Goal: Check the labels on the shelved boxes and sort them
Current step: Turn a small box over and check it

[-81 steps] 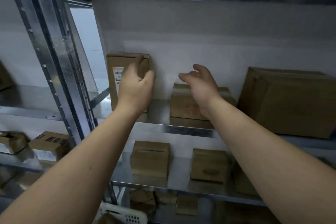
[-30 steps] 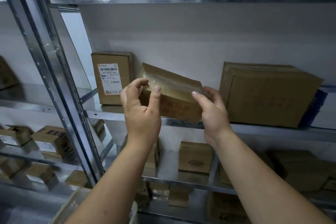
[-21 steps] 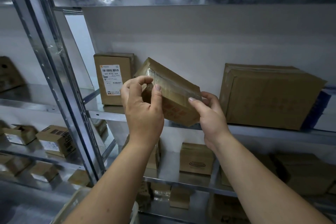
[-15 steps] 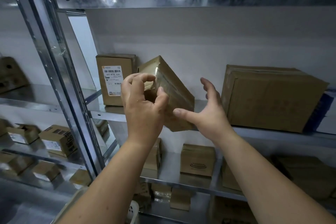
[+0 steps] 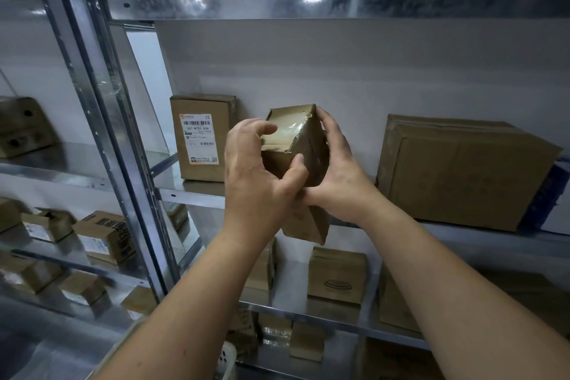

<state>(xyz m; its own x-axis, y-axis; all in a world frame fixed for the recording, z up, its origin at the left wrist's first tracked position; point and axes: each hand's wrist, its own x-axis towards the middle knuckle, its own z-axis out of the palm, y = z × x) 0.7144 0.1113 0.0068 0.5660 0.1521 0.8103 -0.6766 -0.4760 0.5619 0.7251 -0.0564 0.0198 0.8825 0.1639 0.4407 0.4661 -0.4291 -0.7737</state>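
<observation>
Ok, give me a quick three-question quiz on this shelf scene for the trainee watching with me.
1. How many hands grip the small brown tape-sealed cardboard box?
2. True or false: that box lies flat on the grey metal shelf.
3. Which box shows a white printed label to the camera?
A. the upright brown cardboard box at the left
B. the large brown cardboard box at the right
C. the held box

Key
1. Two: the left hand and the right hand.
2. False: it is held up, tilted.
3. A
</observation>
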